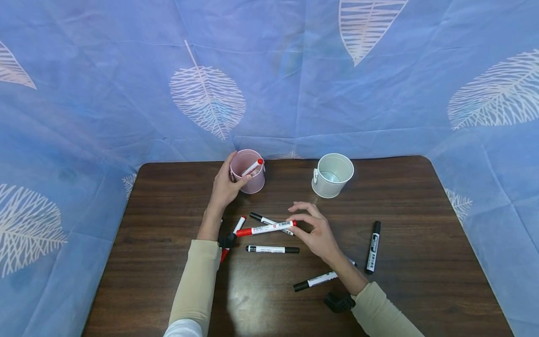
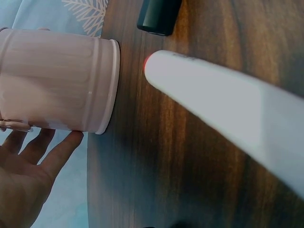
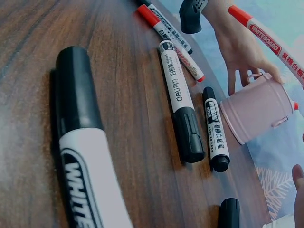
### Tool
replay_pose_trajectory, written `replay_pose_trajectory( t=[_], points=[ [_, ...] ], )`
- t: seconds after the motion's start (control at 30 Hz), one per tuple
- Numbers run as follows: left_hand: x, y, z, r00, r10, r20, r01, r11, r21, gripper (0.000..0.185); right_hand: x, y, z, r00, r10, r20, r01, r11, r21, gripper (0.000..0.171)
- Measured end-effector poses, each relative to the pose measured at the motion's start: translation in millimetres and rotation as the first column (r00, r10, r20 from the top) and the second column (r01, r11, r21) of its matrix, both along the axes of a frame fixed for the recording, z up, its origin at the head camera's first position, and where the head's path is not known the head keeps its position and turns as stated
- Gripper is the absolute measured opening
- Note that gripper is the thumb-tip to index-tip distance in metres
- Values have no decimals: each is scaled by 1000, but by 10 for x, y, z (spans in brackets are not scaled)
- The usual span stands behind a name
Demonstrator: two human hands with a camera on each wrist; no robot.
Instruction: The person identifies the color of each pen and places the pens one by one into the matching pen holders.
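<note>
Dark wooden table (image 1: 168,262), leaf-print blue cloth (image 1: 105,93) behind

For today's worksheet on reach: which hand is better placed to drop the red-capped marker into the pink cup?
Probably the right hand: it already pinches the red-capped white marker. The left hand grips the pink metal cup, steadying it.

Your head view is evenly lit and sharp; a pale glare patch sits on the table (image 1: 242,299) at 6 o'clock, and soft arm shadows fall beside it. Edges bow with wide-angle distortion. Your left wrist view is bright, with a marker (image 2: 228,118) blurred across 3 o'clock. Your right wrist view is dimmer; the nearest black marker (image 3: 80,175) at 8 o'clock is soft.
</note>
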State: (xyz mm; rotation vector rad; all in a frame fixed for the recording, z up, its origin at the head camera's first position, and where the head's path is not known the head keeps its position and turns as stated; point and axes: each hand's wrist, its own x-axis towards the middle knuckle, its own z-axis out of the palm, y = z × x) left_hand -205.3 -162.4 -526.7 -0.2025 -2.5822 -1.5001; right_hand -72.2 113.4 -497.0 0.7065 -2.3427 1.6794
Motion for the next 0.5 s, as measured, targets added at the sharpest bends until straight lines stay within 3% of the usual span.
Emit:
replay_pose_trajectory(
  t=[0.5],
  points=[
    [-10, -4, -1, 1000, -11, -10, 11, 1000, 5, 85, -86, -21, 93, 1000, -10, -25, 9, 1000, -24, 21]
  ],
)
